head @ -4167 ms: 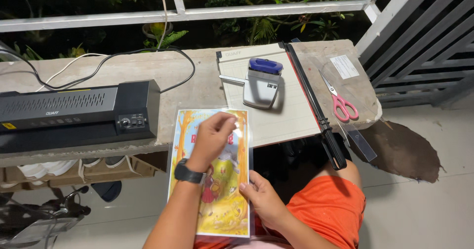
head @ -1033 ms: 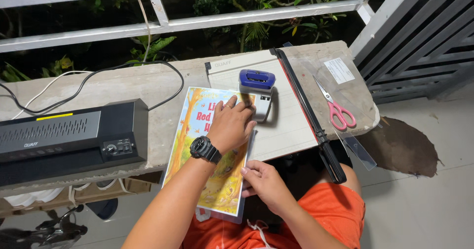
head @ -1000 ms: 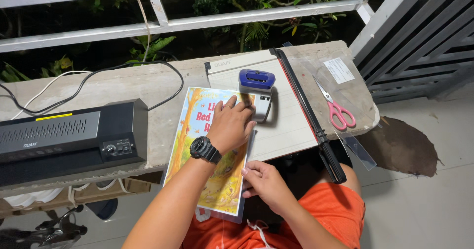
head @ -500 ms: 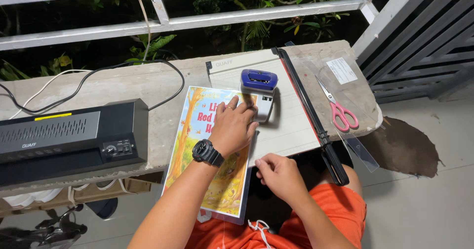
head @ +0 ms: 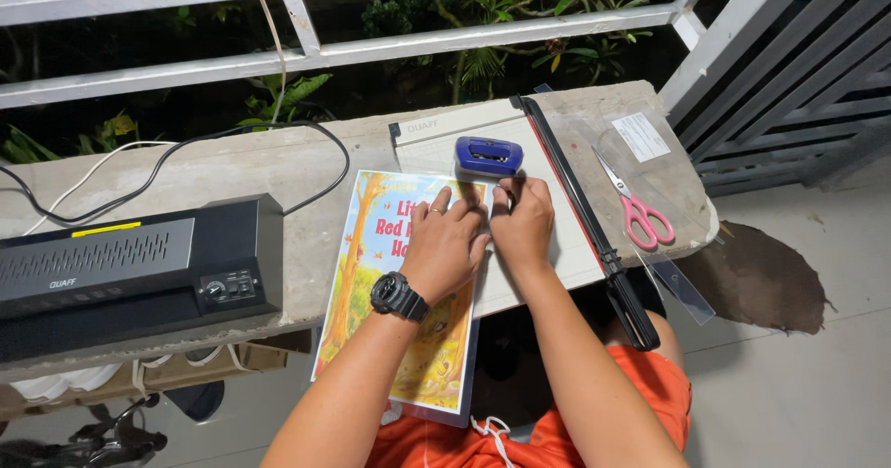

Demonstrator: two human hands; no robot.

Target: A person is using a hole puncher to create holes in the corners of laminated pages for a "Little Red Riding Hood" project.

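The left hand point(head: 445, 245) lies flat, palm down and fingers spread, on a colourful laminated picture sheet point(head: 399, 282); it presses the sheet and grasps nothing. A black wristwatch point(head: 399, 296) sits on that wrist. The sheet rests partly on the concrete tabletop point(head: 278, 166), with its upper right corner over the base of the paper trimmer point(head: 520, 208) and its lower part hanging past the tabletop edge toward the person's lap.

The right hand point(head: 522, 222) sits just beside the left, touching it at the knuckles. Its fingers are curled narrowly at the sheet's upper right corner, directly below a small blue and grey corner-punch tool point(head: 488, 156). Whether the fingertips pinch the corner or the tool's lower part cannot be told (the hand hides the contact).

The punch tool stands on the trimmer base, touching or nearly touching the sheet's top edge. The trimmer's long black blade arm point(head: 594, 236) runs diagonally along the base's right side, its handle overhanging the tabletop edge.

To the right of the blade arm, pink-handled scissors point(head: 636, 208) lie on clear plastic film point(head: 650, 152). To the left, well apart from the sheet, a black laminator point(head: 130, 268) stands on the tabletop, with a black cable point(head: 306, 138) looping behind it. A white railing point(head: 325, 50) runs beyond the tabletop.
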